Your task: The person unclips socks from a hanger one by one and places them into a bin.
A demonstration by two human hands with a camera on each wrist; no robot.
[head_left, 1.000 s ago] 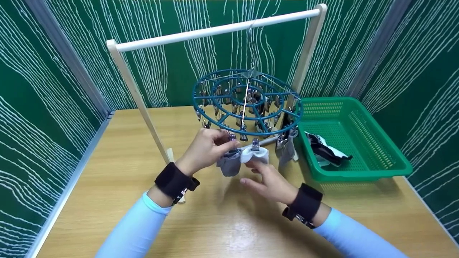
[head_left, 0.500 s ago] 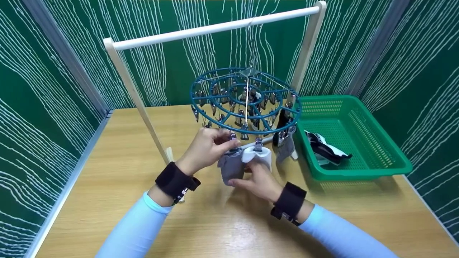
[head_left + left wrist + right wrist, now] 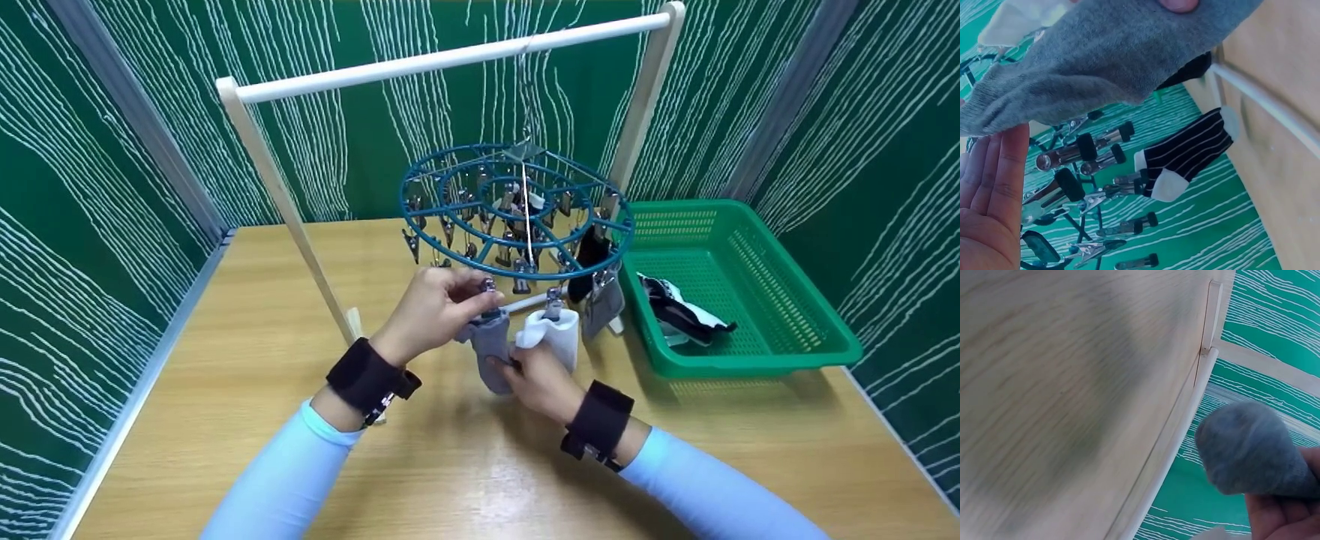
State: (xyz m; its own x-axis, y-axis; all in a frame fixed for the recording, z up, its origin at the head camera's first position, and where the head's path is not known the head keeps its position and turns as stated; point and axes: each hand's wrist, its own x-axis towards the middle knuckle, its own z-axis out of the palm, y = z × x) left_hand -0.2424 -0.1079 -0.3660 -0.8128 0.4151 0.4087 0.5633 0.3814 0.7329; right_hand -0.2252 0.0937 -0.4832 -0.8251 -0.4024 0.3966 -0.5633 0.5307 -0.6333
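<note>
A grey sock (image 3: pixel 491 349) hangs from a metal clip (image 3: pixel 489 286) at the near rim of the round blue clip hanger (image 3: pixel 517 276). My left hand (image 3: pixel 435 306) pinches that clip at the sock's cuff, thumb in front. Lower down, my right hand (image 3: pixel 546 382) grips the foot of the grey sock between thumb and fingers. Its rounded grey toe (image 3: pixel 1247 447) sticks out past the fingers in the right wrist view. Just right of it hangs a white sock (image 3: pixel 561 337) on another clip, partly behind the right hand.
A wooden frame (image 3: pixel 450 60) carries the hanger over the table (image 3: pixel 285 465). More socks hang farther back, among them a black striped sock (image 3: pixel 1185 152) and a grey one (image 3: pixel 602 307). At right, a green basket (image 3: pixel 757 367) contains black and white socks (image 3: pixel 682 311).
My right hand has moved left from the white sock and now grips the grey sock. The white sock has shifted right as the hanger turned slightly. My left hand stays at the clip.
</note>
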